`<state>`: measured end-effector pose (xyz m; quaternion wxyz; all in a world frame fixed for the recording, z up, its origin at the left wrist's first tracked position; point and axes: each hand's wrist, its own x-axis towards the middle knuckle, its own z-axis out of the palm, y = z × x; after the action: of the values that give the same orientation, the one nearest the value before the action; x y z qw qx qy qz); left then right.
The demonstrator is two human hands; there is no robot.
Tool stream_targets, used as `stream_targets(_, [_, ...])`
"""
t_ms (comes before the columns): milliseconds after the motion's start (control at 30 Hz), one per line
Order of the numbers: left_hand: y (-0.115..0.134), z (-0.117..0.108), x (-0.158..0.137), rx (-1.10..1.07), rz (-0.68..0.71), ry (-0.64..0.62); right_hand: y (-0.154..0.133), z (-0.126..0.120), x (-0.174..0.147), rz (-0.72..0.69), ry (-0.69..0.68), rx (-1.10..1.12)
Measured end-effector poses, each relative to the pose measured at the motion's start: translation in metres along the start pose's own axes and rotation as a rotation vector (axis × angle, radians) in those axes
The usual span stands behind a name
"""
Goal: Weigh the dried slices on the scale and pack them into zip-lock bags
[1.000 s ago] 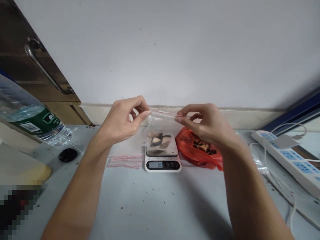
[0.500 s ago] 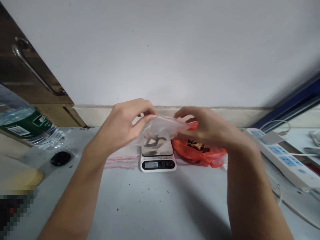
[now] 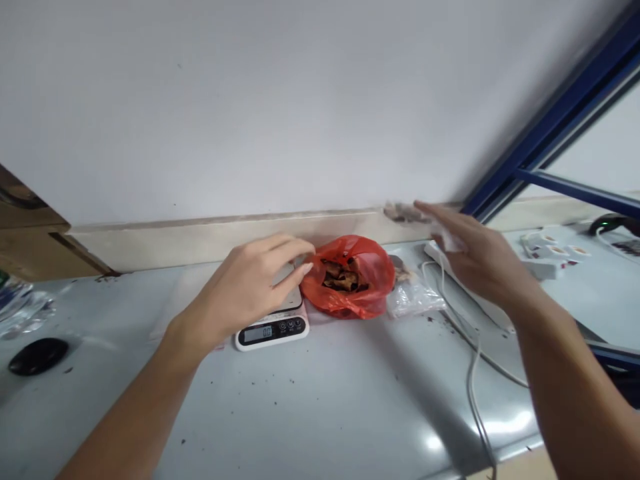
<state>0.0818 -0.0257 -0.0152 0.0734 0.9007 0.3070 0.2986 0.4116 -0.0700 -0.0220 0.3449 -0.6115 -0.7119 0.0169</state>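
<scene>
My right hand, blurred by motion, holds a small clear zip bag with brownish dried pieces up near the wall. Over the digital scale, which reads 0.0, is my left hand, its thumb and fingers apart and curved. Its fingertips are close to the left rim of a red plastic bag; whether they touch cannot be seen. Dark and tan dried pieces lie inside the open red bag. To its right, another clear bag with pieces rests on the counter.
Flat clear zip bags lie left of the scale, partly behind my arm. A black oval object sits at the left. A white power strip and cables run along the right, below a blue frame.
The clear zip bag, earlier between both hands over the scale, has moved right in my right hand. My left hand has let go of it. The view has turned right.
</scene>
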Motion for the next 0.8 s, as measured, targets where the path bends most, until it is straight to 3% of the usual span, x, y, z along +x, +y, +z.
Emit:
stream_targets(133, [-0.006, 0.009, 0.001, -0.031, -0.065, -0.178, 0.041, 0.007, -0.036, 0.05, -0.444, -0.176])
stream_targets(167, [-0.006, 0.01, 0.001, -0.036, -0.08, -0.197, 0.043, 0.008, -0.04, 0.071, -0.495, -0.162])
stream_targets(233, [-0.006, 0.011, 0.002, -0.044, -0.101, -0.221, 0.035, 0.007, -0.039, 0.089, -0.448, -0.114])
stream_targets(333, [-0.004, 0.012, 0.004, -0.058, -0.107, -0.252, 0.003, 0.007, -0.018, 0.073, -0.191, -0.072])
stream_targets(367, [-0.003, 0.012, 0.004, -0.064, -0.106, -0.263, -0.01, 0.011, -0.008, 0.073, -0.193, -0.057])
stream_targets(533, [0.002, 0.011, 0.001, -0.062, -0.12, -0.276, -0.056, 0.053, 0.033, 0.07, -0.674, -0.174])
stream_targets(633, [0.001, 0.009, -0.001, -0.067, -0.141, -0.257, -0.064, 0.072, 0.046, 0.06, -0.756, -0.152])
stream_targets(800, [-0.004, 0.007, -0.002, -0.077, -0.168, -0.26, -0.069, 0.08, 0.052, 0.118, -0.903, -0.224])
